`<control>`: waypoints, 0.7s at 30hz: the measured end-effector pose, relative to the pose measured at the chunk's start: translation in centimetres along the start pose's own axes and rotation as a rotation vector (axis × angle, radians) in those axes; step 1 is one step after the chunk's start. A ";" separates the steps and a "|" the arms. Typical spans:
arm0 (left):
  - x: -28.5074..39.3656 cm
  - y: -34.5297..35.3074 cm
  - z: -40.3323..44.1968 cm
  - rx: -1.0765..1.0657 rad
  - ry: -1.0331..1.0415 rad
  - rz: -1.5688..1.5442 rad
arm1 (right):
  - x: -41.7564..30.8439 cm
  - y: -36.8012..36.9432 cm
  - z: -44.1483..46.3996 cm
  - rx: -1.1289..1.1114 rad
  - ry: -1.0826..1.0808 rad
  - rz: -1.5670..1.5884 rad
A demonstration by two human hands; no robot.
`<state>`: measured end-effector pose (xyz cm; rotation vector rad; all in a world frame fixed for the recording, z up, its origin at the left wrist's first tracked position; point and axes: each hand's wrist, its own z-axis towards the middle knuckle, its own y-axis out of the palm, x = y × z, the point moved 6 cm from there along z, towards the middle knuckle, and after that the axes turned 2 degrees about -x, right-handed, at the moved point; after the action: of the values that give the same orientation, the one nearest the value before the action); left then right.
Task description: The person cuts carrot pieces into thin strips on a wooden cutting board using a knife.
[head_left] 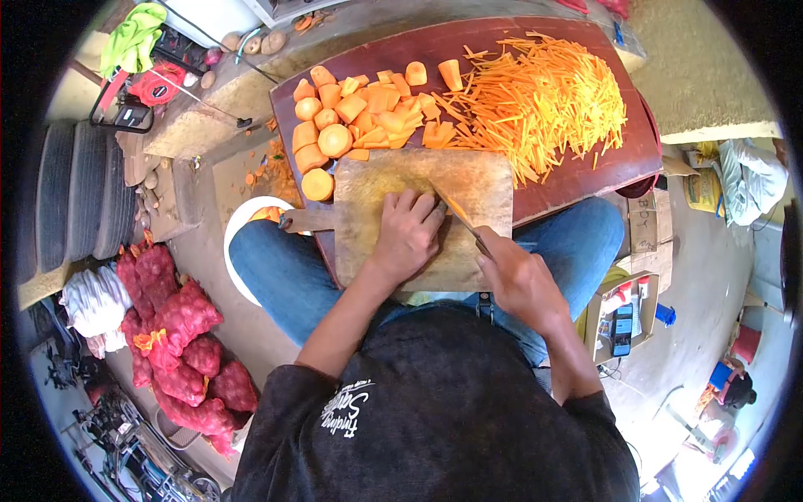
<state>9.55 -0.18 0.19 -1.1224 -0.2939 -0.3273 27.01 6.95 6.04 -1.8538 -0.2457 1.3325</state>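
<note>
My right hand [520, 280] is wrapped round the handle of a knife [458, 213]. Its blade reaches up and left across a worn wooden cutting board [360, 192] and shows orange along its length. Close beside the blade, my left hand [410, 234] presses on the board with its fingers curled; whatever is under them is hidden. Beyond the board's left side lie thick carrot chunks [335, 140] and flat carrot slices [381, 99]. A large heap of carrot sticks [552, 105] covers the right part of the dark red tabletop [368, 63].
A white bucket [238, 222] with orange pieces inside stands by my left knee. Red mesh sacks [188, 322] and stacked tyres [79, 192] are at the left. To the right, a box [594, 322] holds a phone [621, 329]. Another person [736, 389] is far right.
</note>
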 end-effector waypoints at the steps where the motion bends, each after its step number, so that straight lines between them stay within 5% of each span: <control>1: 0.0 -0.1 0.1 0.001 0.001 -0.007 | -0.1 -0.1 -0.3 0.009 -0.002 -0.005; 21: -0.4 -0.1 -0.1 0.004 -0.002 -0.060 | -0.9 -0.6 -0.6 -0.050 0.079 0.005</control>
<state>9.16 -0.27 0.12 -1.1115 -0.3303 -0.3785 27.32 6.59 7.15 -1.9456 -0.2347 1.2636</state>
